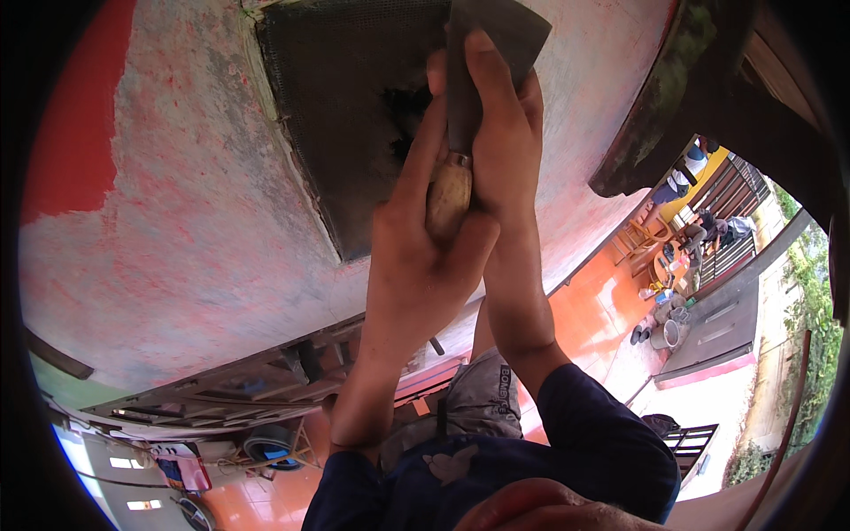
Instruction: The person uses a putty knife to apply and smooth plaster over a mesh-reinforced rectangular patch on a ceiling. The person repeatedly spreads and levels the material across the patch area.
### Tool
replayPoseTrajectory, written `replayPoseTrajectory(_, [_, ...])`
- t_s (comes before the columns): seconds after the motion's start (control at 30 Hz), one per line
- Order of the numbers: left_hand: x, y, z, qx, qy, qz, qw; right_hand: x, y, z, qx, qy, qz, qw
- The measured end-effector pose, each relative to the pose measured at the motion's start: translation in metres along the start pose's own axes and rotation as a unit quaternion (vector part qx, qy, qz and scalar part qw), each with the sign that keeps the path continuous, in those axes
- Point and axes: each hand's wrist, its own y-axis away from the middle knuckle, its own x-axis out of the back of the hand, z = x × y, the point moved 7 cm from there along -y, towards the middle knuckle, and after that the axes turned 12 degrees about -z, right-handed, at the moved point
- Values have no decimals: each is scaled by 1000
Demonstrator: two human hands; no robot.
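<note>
Scraper (462,115): it is in front of the dark panel (332,133), near the upper edge of the view, with the blade up and the wooden handle (449,199) down. I cannot tell if the blade touches the panel.
Left hand (416,243): it is grasping the wooden handle, with the thumb bent near the lower end of it.
Right hand (509,146): it is closed around the blade part of the scraper, and 1 digit lies flat along the blade's face. The 2 hands are close beside each other.
Panel: it is dark, with mesh-like texture near its edges, and there is a black, ragged patch (403,115) just left of the hands.
Wall (195,221): it surrounds the panel, whitish and grey with worn pink traces; a solid red area (75,133) is at the upper left.
Clothes: the person wears a dark blue shirt (584,425) and grey trousers (478,398).
Floor (589,305): orange and shiny, well apart from the hands. On it, to the right, stand a wooden chair (642,237) and a bucket (666,334).
Outside: green plants (806,292) are seen at the far right.
</note>
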Motion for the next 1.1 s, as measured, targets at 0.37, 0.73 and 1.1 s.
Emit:
replayPoseTrajectory(0.37, [-8, -14, -41, 1, 171, 13, 985, 7, -8, -8, 117, 109, -44, 986])
replayPoseTrajectory(0.73, [-11, -15, -65, 79, 340, -27, 937, 2, 0, -13, 157, 216, -10, 964])
replayPoseTrajectory(1.1, [-33, -16, -75, 137, 400, -61, 904, 9, -1, -23, 71, 235, -36, 969])
